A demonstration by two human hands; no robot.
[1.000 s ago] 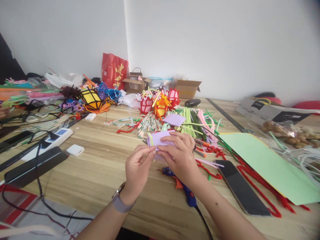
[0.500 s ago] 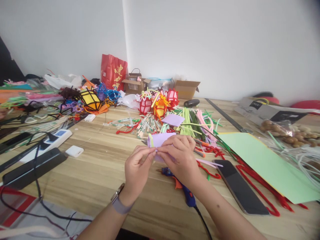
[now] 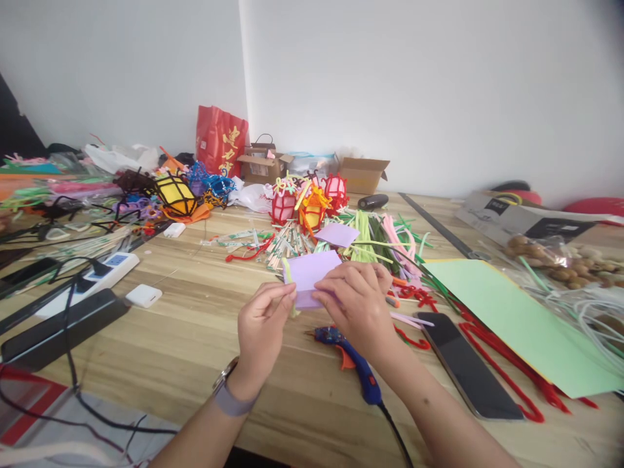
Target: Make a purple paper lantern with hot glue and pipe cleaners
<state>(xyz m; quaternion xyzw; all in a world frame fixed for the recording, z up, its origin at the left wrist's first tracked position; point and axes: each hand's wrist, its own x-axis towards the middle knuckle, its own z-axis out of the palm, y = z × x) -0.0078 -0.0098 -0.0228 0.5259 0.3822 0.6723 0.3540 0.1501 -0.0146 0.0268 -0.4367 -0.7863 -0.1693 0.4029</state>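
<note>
One purple paper (image 3: 314,268), creased, yellow-green strip (image 3: 286,268) along one end

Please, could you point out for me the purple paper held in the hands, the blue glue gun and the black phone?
Held purple paper (image 3: 314,268), head view: middle of its upper panel.
Blue glue gun (image 3: 361,370), head view: on its handle.
Black phone (image 3: 468,364), head view: middle of its dark face.

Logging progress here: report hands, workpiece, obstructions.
Left hand pinching purple paper, lower left; right hand gripping right side. Lime strip along left edge. Glue gun lying nearby.
</note>
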